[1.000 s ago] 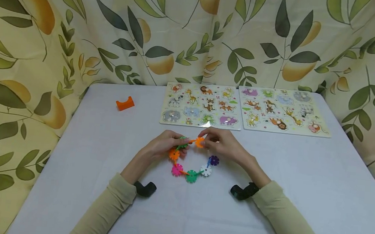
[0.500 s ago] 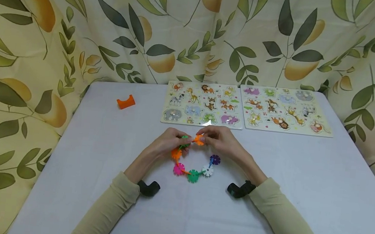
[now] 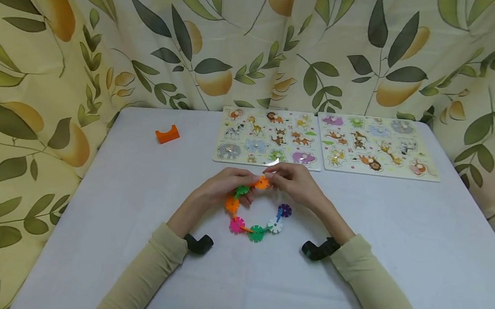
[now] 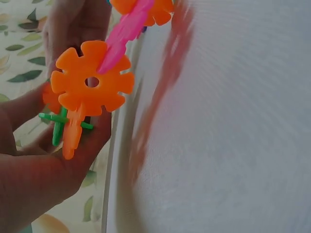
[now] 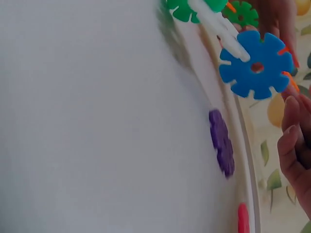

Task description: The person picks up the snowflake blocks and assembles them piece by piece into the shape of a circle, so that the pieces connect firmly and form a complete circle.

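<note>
A chain of notched plastic flower discs hangs in an open loop between my hands. My left hand [image 3: 222, 186] pinches it at the top left, beside a green disc [image 3: 241, 190]. The fingertips of my right hand [image 3: 296, 183] hold the top orange disc [image 3: 262, 183] by its right edge. Down the left side come another orange disc [image 4: 92, 80] and a pink disc [image 3: 237, 225]. A lower green disc [image 3: 256, 233], a white disc [image 3: 274, 226] and a blue disc [image 5: 255, 65] follow. A purple disc [image 3: 285, 210] overlaps the blue one in the head view.
Two animal puzzle boards [image 3: 269, 139] lie side by side at the table's back edge. A notched orange block [image 3: 167, 135] sits at the back left. The white-covered table [image 3: 234, 292] meets a leaf-print curtain [image 3: 258, 41].
The hands have drawn slightly closer together. The top orange disc has moved a little left and up and now faces the head camera more. The lower chain has shifted slightly right.
</note>
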Demonstrator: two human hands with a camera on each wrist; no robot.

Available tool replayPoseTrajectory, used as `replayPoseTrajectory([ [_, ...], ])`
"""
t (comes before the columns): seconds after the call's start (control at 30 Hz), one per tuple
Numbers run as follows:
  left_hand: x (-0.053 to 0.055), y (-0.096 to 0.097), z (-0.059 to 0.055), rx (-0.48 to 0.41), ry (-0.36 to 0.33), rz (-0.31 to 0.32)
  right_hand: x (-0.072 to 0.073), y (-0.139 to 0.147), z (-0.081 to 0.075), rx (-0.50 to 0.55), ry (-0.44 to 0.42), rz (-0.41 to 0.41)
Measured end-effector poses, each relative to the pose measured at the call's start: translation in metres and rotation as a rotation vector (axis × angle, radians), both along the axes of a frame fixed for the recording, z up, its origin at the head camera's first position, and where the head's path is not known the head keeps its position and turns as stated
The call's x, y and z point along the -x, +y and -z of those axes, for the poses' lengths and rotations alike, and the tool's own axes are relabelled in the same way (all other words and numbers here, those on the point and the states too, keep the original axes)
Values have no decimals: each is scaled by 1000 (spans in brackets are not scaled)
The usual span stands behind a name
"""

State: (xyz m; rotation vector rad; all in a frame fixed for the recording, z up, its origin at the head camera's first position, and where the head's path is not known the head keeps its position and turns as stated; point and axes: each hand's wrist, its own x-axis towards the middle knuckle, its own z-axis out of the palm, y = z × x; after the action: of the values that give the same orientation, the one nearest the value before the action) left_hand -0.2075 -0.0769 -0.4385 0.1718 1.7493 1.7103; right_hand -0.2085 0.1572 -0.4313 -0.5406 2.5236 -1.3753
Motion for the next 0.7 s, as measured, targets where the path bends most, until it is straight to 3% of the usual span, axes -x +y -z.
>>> replayPoseTrajectory([
  [0.17, -1, 1, 1, -16, -61, -104, -6, 17, 1, -75, 16, -23],
  [0.37, -2, 1, 2, -40, -62, -196, -16, 36, 2, -220, 39, -153],
  [0.53, -3, 4, 4, -90, -72, -222, -24, 42, 2, -295, 21, -201],
  [0.7, -4, 7, 6, -141, -92, -223, -27, 41, 5, -352, 85, -214],
])
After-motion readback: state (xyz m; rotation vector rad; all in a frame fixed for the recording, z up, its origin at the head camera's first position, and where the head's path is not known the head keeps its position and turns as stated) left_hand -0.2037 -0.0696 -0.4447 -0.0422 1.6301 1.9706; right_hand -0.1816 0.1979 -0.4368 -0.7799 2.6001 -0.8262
